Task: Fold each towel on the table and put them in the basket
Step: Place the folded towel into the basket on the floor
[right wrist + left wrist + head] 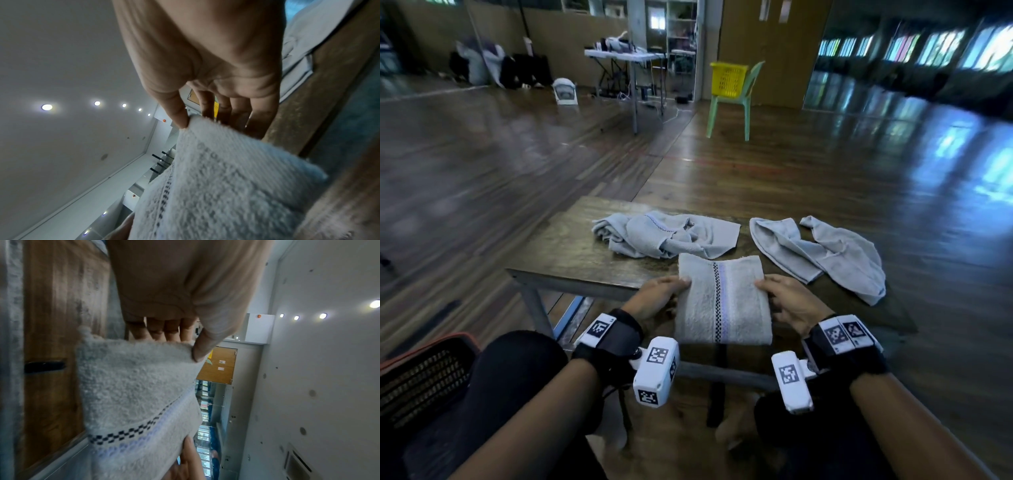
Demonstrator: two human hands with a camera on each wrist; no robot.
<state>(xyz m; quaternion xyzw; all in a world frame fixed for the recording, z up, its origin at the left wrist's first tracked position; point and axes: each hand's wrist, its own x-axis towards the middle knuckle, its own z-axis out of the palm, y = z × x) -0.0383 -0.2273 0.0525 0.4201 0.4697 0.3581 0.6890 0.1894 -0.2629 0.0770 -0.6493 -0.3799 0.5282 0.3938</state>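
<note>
A folded grey towel (722,301) with a checked stripe lies at the near edge of the wooden table (558,253), its near end past the table's edge. My left hand (661,298) pinches its left side, thumb on top and fingers underneath; the left wrist view shows the same towel (133,386) and that hand (174,337). My right hand (787,301) pinches the right side the same way, as the right wrist view shows on the towel (222,178) and the hand (195,116). Two crumpled grey towels lie farther back: one in the middle (661,236), one at the right (825,253).
An orange-rimmed dark mesh basket (424,377) stands at my lower left beside my knee. Beyond the table is wooden floor with a green chair (729,106) bearing a yellow basket (727,78), and a white folding table (623,54).
</note>
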